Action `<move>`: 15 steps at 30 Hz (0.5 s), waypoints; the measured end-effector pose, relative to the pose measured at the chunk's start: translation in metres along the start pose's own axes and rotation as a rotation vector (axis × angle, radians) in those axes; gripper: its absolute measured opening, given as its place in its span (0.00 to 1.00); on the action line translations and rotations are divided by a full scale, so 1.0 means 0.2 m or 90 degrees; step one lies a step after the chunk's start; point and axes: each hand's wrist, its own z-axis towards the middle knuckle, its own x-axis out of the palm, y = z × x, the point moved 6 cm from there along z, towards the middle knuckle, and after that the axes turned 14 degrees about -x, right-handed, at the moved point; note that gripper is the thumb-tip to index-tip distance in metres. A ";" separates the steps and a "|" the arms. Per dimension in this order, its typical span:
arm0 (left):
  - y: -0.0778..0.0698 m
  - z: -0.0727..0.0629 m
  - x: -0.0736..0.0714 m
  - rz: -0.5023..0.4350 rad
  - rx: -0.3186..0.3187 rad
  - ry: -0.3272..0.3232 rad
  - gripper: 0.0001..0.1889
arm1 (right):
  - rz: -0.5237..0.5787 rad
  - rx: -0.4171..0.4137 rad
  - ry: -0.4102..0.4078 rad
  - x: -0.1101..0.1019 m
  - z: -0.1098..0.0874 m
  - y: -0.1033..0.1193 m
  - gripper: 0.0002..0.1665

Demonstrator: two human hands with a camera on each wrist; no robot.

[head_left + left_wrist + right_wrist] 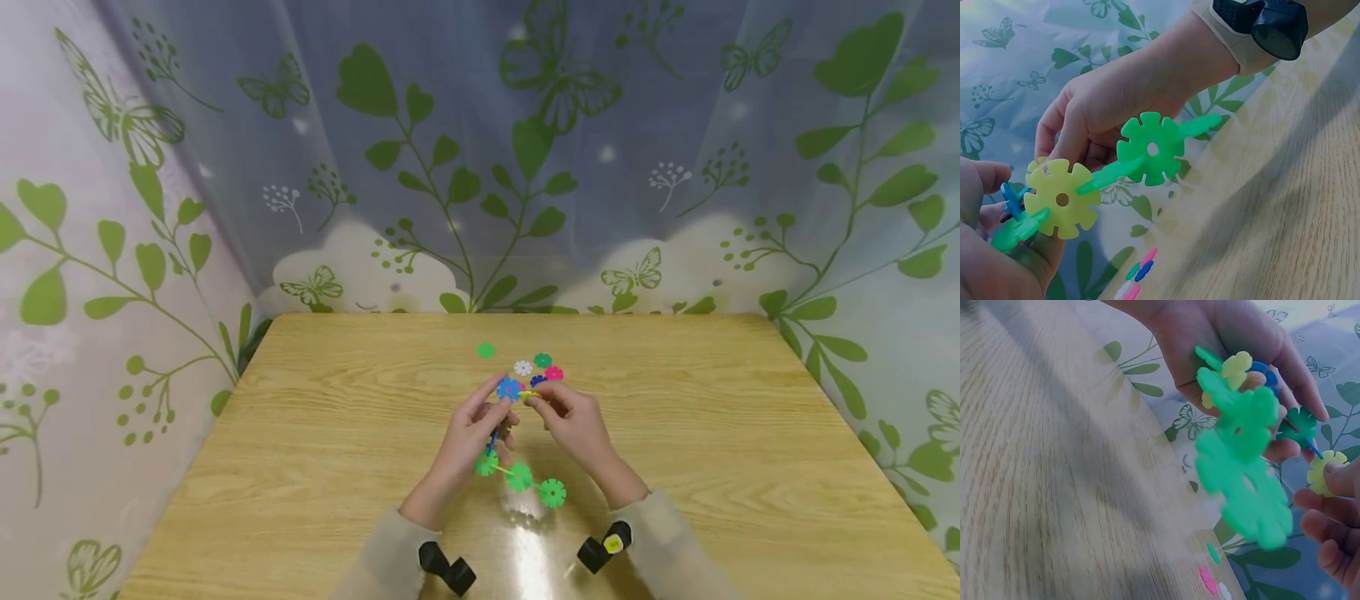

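My left hand [474, 433] holds a chain of notched plastic flower discs. In the head view, a blue disc [509, 389] stands at its fingertips, and green discs [518, 477] hang below the palm toward me. A yellow disc [1063, 199] links green ones in the left wrist view. My right hand [576, 419] pinches a small yellow disc [1319, 475] between thumb and fingers. That yellow disc is right at the edge of the disc at the left fingertips. Some of the chain inside the left palm is hidden by fingers.
Loose discs lie on the wooden table [337, 450] beyond the hands: green [486, 351], white [522, 367], teal [542, 360], pink [554, 373] and dark blue [537, 381]. A leaf-patterned curtain [465, 208] rises behind the table. Each wrist wears a black camera [447, 569].
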 end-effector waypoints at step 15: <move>0.02 0.01 0.04 0.026 0.010 0.029 0.25 | -0.031 -0.031 -0.079 0.02 0.00 -0.03 0.06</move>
